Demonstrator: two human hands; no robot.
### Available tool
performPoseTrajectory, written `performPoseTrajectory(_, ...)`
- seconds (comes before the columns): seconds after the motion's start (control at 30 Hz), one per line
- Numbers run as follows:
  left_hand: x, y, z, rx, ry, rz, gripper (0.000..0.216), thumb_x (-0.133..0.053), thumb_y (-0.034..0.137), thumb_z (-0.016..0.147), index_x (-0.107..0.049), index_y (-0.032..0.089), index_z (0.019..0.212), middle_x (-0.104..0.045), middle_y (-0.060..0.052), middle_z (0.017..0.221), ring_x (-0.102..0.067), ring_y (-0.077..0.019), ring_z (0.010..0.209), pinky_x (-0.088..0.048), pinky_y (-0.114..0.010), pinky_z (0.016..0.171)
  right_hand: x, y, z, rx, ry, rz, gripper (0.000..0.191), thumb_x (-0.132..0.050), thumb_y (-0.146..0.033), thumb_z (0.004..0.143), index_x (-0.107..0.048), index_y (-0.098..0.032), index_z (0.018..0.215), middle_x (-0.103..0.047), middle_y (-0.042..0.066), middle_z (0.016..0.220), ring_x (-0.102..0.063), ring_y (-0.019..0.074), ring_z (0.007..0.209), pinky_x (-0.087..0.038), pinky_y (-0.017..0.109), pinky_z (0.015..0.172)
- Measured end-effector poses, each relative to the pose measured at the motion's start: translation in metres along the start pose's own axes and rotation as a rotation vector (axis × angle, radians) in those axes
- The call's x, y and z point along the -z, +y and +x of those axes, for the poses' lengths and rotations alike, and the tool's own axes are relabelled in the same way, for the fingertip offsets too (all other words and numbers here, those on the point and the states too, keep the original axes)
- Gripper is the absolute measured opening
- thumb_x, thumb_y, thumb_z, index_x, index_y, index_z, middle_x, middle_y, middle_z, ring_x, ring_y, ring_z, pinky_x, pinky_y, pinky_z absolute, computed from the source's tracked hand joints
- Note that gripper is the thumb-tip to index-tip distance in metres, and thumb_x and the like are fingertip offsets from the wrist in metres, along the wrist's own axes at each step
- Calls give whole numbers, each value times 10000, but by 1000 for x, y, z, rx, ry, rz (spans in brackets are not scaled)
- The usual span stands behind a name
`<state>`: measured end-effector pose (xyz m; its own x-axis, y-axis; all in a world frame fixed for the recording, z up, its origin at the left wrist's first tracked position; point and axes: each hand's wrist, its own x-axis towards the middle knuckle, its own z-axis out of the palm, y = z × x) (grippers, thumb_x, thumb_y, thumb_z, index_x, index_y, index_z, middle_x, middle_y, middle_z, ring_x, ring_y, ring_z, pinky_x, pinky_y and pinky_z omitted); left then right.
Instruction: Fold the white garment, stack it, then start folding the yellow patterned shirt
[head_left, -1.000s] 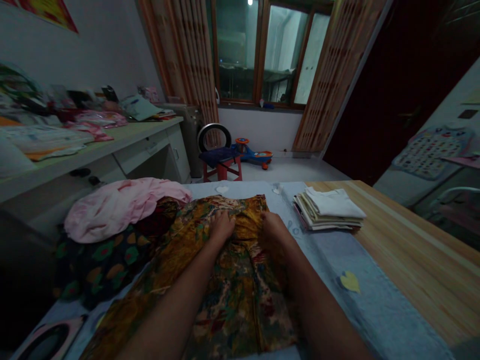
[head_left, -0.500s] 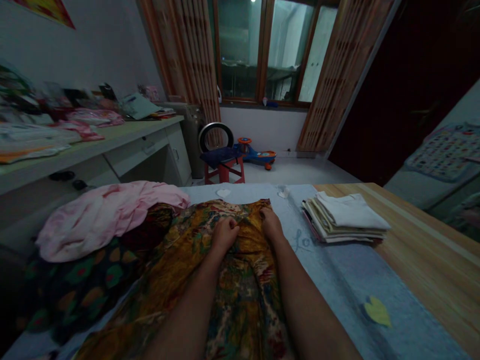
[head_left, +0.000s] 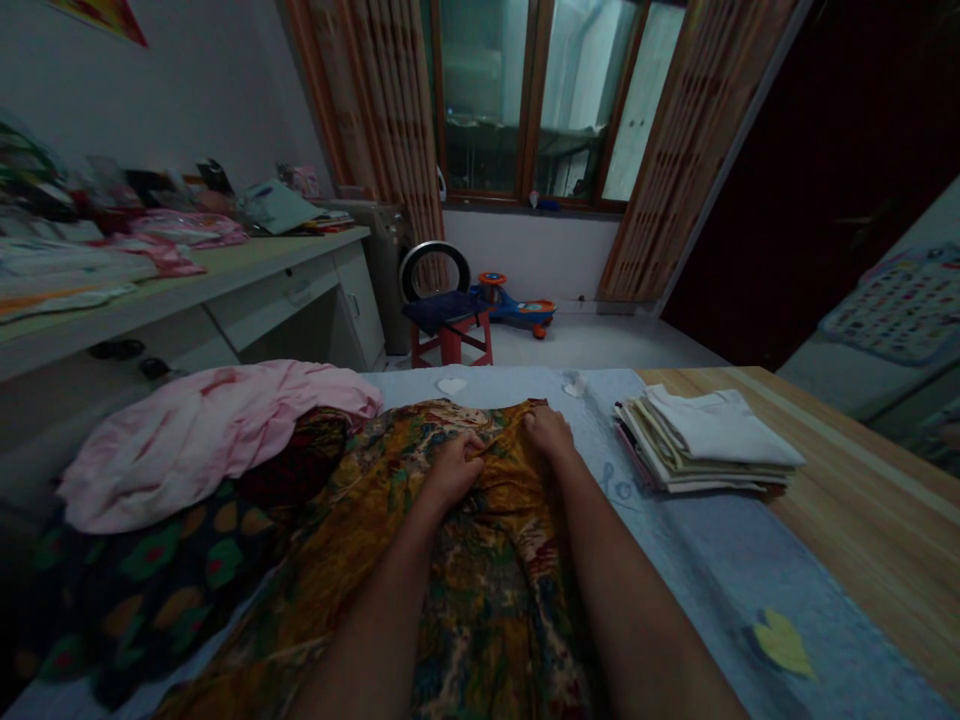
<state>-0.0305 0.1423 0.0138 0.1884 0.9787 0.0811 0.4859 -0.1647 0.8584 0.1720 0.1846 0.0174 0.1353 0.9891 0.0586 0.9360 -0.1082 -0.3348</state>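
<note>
A mustard-brown garment with a mixed green, red and cream pattern lies spread on the light blue cloth, running under both my forearms. My left hand is closed in a pinch on its fabric near the top middle, where a crease runs from the fingertips. To the right, my right hand has its fingers bent and closed on the garment near its upper right corner. Small wrinkles show in the fabric between the hands. The garment's exact type is unclear, and its near end passes out of view.
Left of the garment lies a heap with pink cloth over dark patterned cloth. A stack of folded clothes sits at the right, across the blue cloth and wooden tabletop. Beyond stands a red stool.
The view has shifted slightly, moving the scene a little to the right. Both hands stay on the garment, and a small fold now shows more clearly at my left fingertips.
</note>
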Motion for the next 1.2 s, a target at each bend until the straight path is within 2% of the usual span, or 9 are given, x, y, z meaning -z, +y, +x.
performPoseTrajectory(0.1,-1,2,0,36,-20,15,230,-573,183,683,-632,177,905,-642,7,790,-580,-161,725,-415,-252,675,1,1,11,-41,52,13,431,-326,-223,965,-601,-222,1297,-625,114,1273,-573,251,1128,-423,355,939)
performPoseTrajectory(0.17,0,4,0,38,-16,67,127,-605,283,719,-629,178,787,-598,22,708,-547,-157,686,-388,-253,651,-4,4,13,-48,108,23,458,-343,-181,951,-558,-216,1353,-611,120,1274,-550,253,1148,-414,337,939)
performPoseTrajectory(0.27,3,6,0,10,-19,134,283,-584,373,756,-498,193,556,-438,51,550,-453,-131,585,-303,-248,576,-12,9,16,-45,173,51,472,-359,-156,946,-560,-248,1364,-609,111,1230,-549,239,1128,-411,304,919)
performPoseTrajectory(0.33,5,7,0,-20,-25,145,304,-568,361,759,-457,196,530,-404,55,535,-422,-124,569,-272,-248,563,-14,12,19,-46,181,62,443,-365,-176,958,-601,-267,1323,-618,106,1180,-561,228,1098,-415,287,893)
performPoseTrajectory(0.5,7,14,-4,-115,-95,64,104,-565,281,711,-589,179,708,-557,31,695,-502,-146,688,-348,-244,651,-12,16,27,-27,151,60,351,-445,-198,936,-672,-253,1198,-651,81,1125,-578,202,1053,-403,255,860)
performPoseTrajectory(0.77,4,22,-13,-129,-263,-26,181,-615,283,659,-629,170,799,-572,35,735,-505,-145,707,-369,-232,651,-6,18,26,-135,277,198,235,-490,-187,851,-670,-219,998,-702,40,949,-603,183,884,-392,245,737)
performPoseTrajectory(0.93,2,29,-15,-156,-367,-28,210,-617,369,732,-663,165,752,-582,22,691,-523,-143,674,-358,-232,618,-1,21,29,-214,338,286,230,-491,-217,840,-689,-231,957,-690,26,840,-600,185,802,-389,246,700)
performPoseTrajectory(1.1,3,35,-16,-201,-321,24,475,-423,482,899,-598,172,584,-541,10,605,-512,-141,622,-351,-250,613,-1,26,31,-212,320,310,258,-474,-199,822,-705,-232,935,-692,28,810,-608,187,785,-409,246,710)
performPoseTrajectory(1.2,2,34,-15,-156,-276,-6,482,-350,448,934,-617,175,639,-575,5,616,-536,-145,622,-371,-253,627,-2,28,30,-181,280,302,276,-474,-167,800,-713,-224,926,-711,40,871,-623,190,836,-424,245,738)
